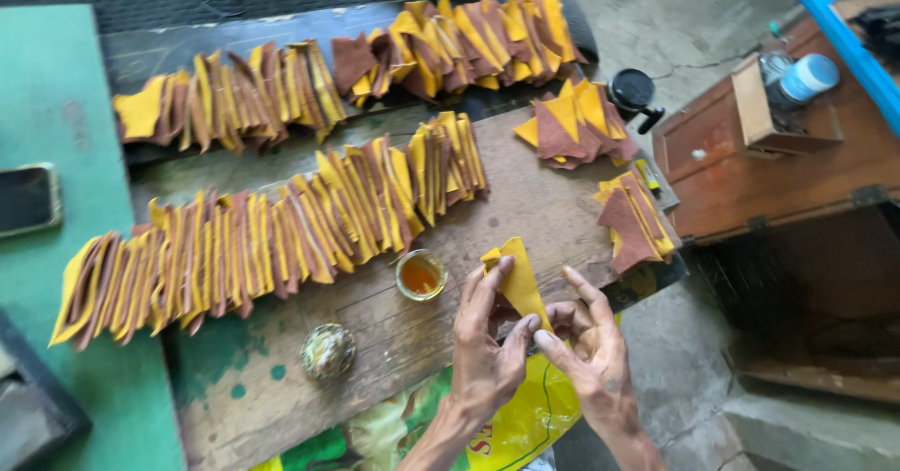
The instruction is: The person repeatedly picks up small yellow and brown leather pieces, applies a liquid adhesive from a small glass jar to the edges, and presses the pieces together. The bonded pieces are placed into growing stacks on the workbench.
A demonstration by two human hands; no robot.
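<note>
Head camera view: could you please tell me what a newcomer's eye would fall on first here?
First, the long overlapping rows of yellow and brown fabric pieces fanned across the worn wooden board, with smaller stacks at its right end. Next, near the bottom centre, the left hand and right hand together pinch one folded yellow piece. Just left of them sits a small open jar of amber liquid.

2 bare forearms, left hand [485, 354], right hand [591, 344], sleeveless

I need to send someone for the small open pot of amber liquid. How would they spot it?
Look at the wooden board, below the long row of yellow-and-brown pieces. The pot sits just left of the left hand. Unlike the closed round tin nearby, it is open, with amber liquid.
</note>
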